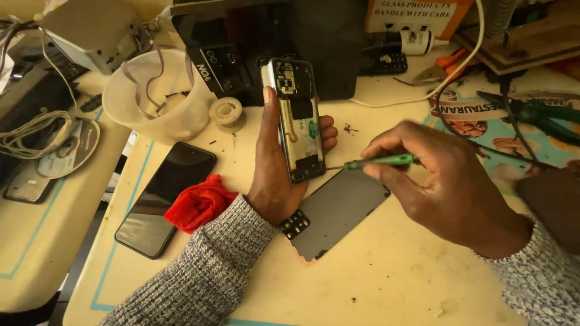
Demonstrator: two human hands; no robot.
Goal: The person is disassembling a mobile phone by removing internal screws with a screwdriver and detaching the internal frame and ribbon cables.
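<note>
Glossy black glass phone [164, 198], crumpled red cloth [199, 203], translucent green plastic screwdriver [380, 161].

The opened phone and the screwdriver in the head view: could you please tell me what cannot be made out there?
- Head view: screwdriver tip is too thin to show whether it touches the opened phone.
- Phone's far side is hidden by the left hand.
- Screwdriver's rear is covered by the right hand.
- Grey back cover is partly under the phone.
</note>
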